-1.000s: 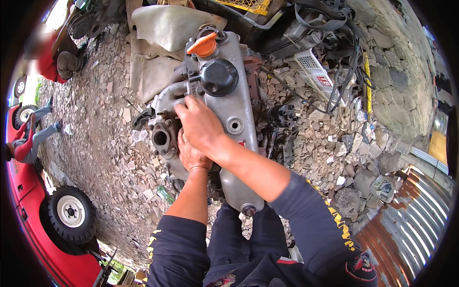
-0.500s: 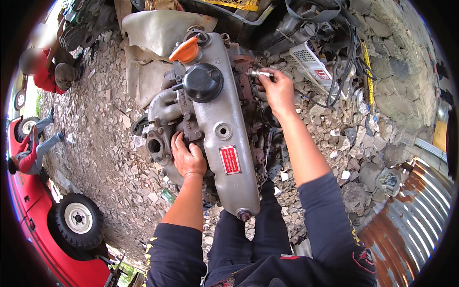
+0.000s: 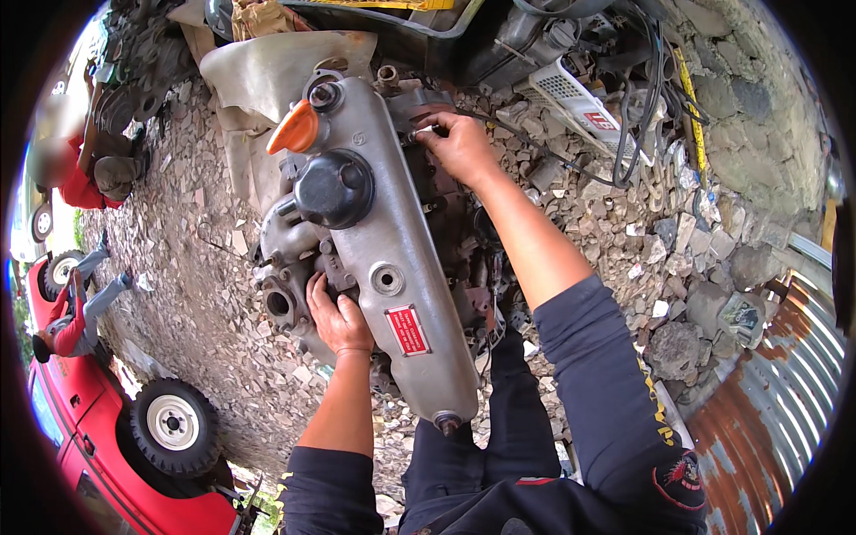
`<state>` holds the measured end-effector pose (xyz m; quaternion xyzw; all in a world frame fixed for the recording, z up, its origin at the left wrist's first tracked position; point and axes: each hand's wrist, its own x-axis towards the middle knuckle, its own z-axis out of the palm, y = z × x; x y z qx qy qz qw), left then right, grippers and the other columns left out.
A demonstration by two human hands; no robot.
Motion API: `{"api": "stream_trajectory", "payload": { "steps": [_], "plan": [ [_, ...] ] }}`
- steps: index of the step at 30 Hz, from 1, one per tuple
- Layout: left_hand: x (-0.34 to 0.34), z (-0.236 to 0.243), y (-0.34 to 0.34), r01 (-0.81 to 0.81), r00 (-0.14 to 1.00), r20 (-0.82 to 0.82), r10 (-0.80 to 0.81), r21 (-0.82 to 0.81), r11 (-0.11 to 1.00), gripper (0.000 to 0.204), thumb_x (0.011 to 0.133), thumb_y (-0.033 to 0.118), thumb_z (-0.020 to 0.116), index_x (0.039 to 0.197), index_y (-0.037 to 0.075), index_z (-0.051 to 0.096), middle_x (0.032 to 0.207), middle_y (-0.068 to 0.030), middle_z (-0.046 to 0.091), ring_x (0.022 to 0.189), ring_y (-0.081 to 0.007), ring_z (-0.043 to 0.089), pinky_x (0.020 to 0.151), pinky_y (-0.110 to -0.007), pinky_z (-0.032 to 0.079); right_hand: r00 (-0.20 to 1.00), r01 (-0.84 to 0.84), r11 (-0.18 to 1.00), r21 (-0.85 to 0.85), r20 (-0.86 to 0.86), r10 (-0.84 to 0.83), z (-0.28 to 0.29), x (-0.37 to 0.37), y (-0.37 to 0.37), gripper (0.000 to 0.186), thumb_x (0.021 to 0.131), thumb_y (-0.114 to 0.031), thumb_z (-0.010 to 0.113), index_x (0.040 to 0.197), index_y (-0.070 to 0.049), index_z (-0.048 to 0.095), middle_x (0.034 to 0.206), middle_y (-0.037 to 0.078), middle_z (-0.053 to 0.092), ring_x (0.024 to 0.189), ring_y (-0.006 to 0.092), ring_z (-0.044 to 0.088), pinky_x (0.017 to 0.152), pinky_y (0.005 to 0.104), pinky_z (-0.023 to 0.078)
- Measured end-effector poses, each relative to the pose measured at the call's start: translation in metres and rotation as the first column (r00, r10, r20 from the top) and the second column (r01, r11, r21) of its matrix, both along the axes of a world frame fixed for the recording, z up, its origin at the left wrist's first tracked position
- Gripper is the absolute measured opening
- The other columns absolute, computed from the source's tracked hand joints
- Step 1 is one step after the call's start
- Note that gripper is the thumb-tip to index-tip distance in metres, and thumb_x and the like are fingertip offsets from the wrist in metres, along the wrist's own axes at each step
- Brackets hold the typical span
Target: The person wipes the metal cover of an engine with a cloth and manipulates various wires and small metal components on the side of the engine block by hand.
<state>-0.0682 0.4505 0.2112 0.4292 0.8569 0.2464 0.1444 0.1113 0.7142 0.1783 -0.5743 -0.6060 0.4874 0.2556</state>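
Note:
A car engine with a long grey valve cover (image 3: 406, 236) stands in front of me. On its left side my left hand (image 3: 340, 318) lies against the manifold (image 3: 294, 234), fingers stretched out and holding nothing. My right hand (image 3: 462, 150) is at the far right side of the engine, fingers pinched around a spark plug (image 3: 435, 132). Only a small pale part of the plug shows; its tip is hidden by the fingers. A round black cap (image 3: 335, 189) and an orange cap (image 3: 294, 129) sit on the cover's left side.
Broken stones cover the ground. A white plastic crate (image 3: 584, 111) and black cables (image 3: 644, 107) lie far right; a rusty corrugated sheet (image 3: 740, 401) is near right. At left are a red vehicle (image 3: 116, 446) and two people, one crouching (image 3: 89, 169).
My right hand has moved left and away from me with the spark plug, up to the engine's side. My left hand stays on the manifold. The whole view has shifted slightly.

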Motion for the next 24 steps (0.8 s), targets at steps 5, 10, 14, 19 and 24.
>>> {"api": "stream_trajectory", "payload": {
  "steps": [5,10,14,19,24],
  "plan": [
    [-0.002,0.000,-0.001,0.015,1.000,0.007,-0.015,0.007,1.000,0.051,0.081,0.024,0.044,0.125,-0.001,0.049,0.134,-0.0187,0.049,0.123,-0.0379,0.045,0.106,-0.044,0.035,0.994,-0.081,0.995,0.055,0.072,0.077,0.004,-0.008,0.002,0.024,0.081,-0.027,0.071,0.099,-0.012,0.072,0.096,0.016,0.070,0.093,0.0325,0.067,0.081,0.0402,0.051],
    [-0.003,-0.001,-0.001,0.024,1.000,0.011,-0.024,0.002,1.000,0.051,0.082,0.026,0.043,0.126,-0.001,0.049,0.134,-0.0187,0.049,0.124,-0.0377,0.045,0.106,-0.044,0.034,0.990,-0.121,0.987,0.106,0.087,0.112,0.003,-0.017,-0.002,0.023,0.083,-0.022,0.068,0.102,-0.010,0.071,0.099,0.018,0.069,0.096,0.0355,0.065,0.084,0.0424,0.051],
    [-0.003,-0.002,-0.002,0.025,1.000,0.010,-0.025,0.003,1.000,0.052,0.082,0.026,0.043,0.126,-0.001,0.048,0.134,-0.0188,0.048,0.124,-0.0377,0.045,0.106,-0.044,0.034,0.989,-0.135,0.980,0.149,0.078,0.124,0.003,-0.016,0.000,0.024,0.083,-0.018,0.066,0.105,-0.009,0.069,0.101,0.020,0.068,0.099,0.0365,0.064,0.087,0.0439,0.050],
    [-0.002,-0.001,-0.002,0.018,1.000,0.006,-0.018,-0.004,1.000,0.051,0.082,0.026,0.043,0.126,0.000,0.048,0.135,-0.0187,0.048,0.124,-0.0376,0.045,0.106,-0.044,0.035,0.965,-0.219,0.945,0.244,0.200,0.172,0.005,-0.010,0.006,0.024,0.083,-0.017,0.065,0.104,-0.007,0.069,0.104,0.019,0.067,0.101,0.0357,0.062,0.088,0.0433,0.049],
    [-0.002,-0.003,-0.003,0.012,1.000,0.006,-0.012,-0.006,1.000,0.050,0.082,0.024,0.044,0.126,0.001,0.049,0.135,-0.0187,0.048,0.124,-0.0378,0.045,0.106,-0.044,0.035,0.957,-0.248,0.923,0.295,0.220,0.187,-0.001,-0.008,0.007,0.022,0.084,-0.018,0.066,0.103,-0.007,0.069,0.104,0.018,0.065,0.101,0.0356,0.061,0.089,0.0437,0.049]
  ]
}}
